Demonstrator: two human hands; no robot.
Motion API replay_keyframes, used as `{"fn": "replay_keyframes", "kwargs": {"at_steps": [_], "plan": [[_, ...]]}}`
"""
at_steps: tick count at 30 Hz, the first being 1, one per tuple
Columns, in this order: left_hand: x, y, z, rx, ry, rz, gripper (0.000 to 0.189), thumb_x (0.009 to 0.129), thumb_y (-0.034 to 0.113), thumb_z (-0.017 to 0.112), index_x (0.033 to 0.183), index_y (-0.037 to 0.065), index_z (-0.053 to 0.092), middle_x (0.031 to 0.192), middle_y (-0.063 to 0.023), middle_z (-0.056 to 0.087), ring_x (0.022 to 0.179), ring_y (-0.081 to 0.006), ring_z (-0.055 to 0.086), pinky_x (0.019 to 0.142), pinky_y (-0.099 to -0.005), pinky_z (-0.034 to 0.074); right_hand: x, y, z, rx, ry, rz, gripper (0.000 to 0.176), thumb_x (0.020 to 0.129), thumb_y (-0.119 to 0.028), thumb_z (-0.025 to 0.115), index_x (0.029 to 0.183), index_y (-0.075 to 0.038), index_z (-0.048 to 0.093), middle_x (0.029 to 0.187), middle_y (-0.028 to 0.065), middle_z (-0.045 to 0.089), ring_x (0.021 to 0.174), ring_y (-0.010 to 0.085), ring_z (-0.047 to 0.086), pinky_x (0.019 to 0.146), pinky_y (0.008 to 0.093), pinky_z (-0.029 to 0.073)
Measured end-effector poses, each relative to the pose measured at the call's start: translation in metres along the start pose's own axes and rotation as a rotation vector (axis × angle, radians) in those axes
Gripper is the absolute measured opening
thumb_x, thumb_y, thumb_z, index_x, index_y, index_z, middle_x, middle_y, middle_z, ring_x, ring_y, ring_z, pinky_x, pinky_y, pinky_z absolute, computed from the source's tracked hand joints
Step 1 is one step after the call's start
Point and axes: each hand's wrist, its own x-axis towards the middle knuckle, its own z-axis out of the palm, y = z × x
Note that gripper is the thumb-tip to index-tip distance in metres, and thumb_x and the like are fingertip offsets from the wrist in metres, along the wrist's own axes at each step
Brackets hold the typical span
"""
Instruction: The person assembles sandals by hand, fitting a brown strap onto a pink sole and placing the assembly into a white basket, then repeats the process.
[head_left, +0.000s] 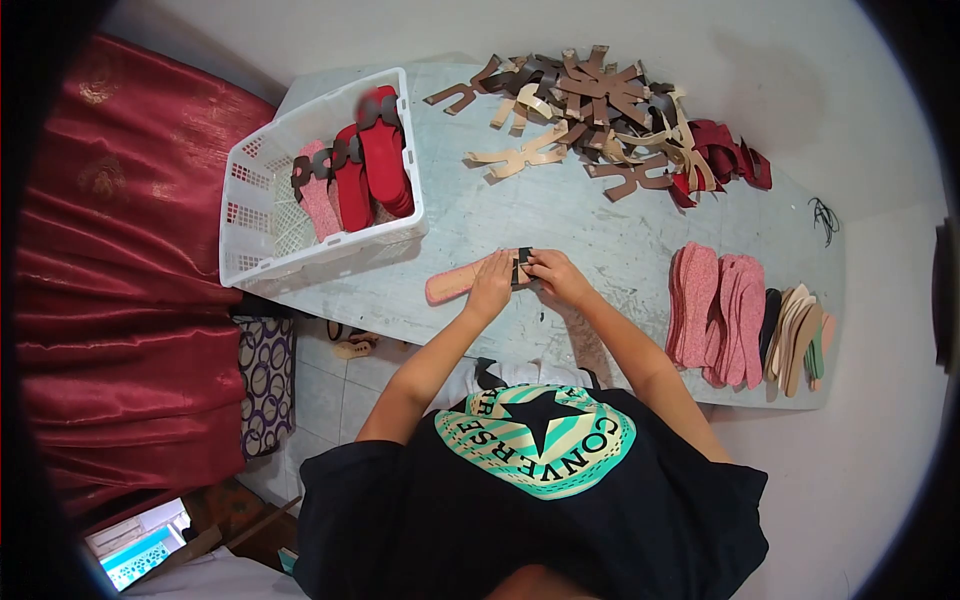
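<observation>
A sandal sole (450, 285), tan on its upper face with a pink edge, lies at an angle near the front edge of the table. Over its middle rests my left hand (489, 285), fingers together and gripping it. A dark strap piece (522, 262) crosses the sole's right end. My right hand (557, 276) has its fingers closed at that strap, pressing or pinching it against the sole; the fingertips partly cover the contact, so the exact hold is hidden.
A white plastic basket (325, 258) at the left holds red and pink slippers (385, 165) with dark straps. Cut strap pieces (600, 95) are heaped at the back. Pink soles (740, 320) and other coloured soles (795, 335) are stacked at the right. A black cord (824, 220) lies behind them.
</observation>
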Motion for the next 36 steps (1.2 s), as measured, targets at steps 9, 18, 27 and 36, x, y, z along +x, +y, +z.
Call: {"fn": "replay_keyframes", "kwargs": {"at_steps": [9, 18, 27, 36], "plan": [[-0.002, 0.011, -0.066, -0.321, -0.052, -0.139, 0.036, 0.067, -0.003, 0.056, 0.102, 0.002, 0.06, 0.091, -0.0153, 0.056, 0.084, -0.032, 0.057, 0.076, -0.0374, 0.046, 0.018, -0.049, -0.031, 0.415, -0.035, 0.396, 0.03, 0.069, -0.001, 0.064, 0.098, -0.008, 0.063, 0.083, 0.0099, 0.054, 0.076, 0.0238, 0.056, 0.068, 0.0314, 0.046], [-0.001, -0.004, -0.126, -0.566, 0.018, -0.064, 0.021, 0.07, 0.0, 0.061, 0.09, 0.005, 0.067, 0.071, -0.0106, 0.055, 0.062, -0.0222, 0.054, 0.058, -0.0304, 0.044, 0.068, -0.075, -0.059, 0.64, -0.052, 0.333, 0.03, 0.073, 0.004, 0.064, 0.1, -0.007, 0.065, 0.089, 0.004, 0.055, 0.081, 0.0163, 0.055, 0.073, 0.0267, 0.046], [-0.005, -0.028, -0.17, -0.634, -0.154, 0.028, 0.016, 0.072, 0.012, 0.069, 0.083, 0.001, 0.066, 0.071, -0.0082, 0.059, 0.06, -0.0163, 0.054, 0.057, -0.028, 0.043, 0.122, -0.096, -0.076, 0.643, -0.33, 0.255, 0.023, 0.073, -0.002, 0.067, 0.096, -0.003, 0.064, 0.081, 0.0054, 0.06, 0.075, 0.0161, 0.056, 0.067, 0.0277, 0.045], [-0.033, -0.039, -0.175, -0.738, 0.071, -0.299, 0.021, 0.076, 0.017, 0.069, 0.084, -0.002, 0.064, 0.073, -0.0029, 0.06, 0.066, -0.0072, 0.052, 0.059, -0.0243, 0.043, 0.148, -0.108, -0.051, 0.883, -0.181, 0.434, 0.03, 0.073, -0.009, 0.071, 0.099, -0.001, 0.06, 0.09, 0.0035, 0.062, 0.082, 0.0085, 0.055, 0.074, 0.0245, 0.046]]}}
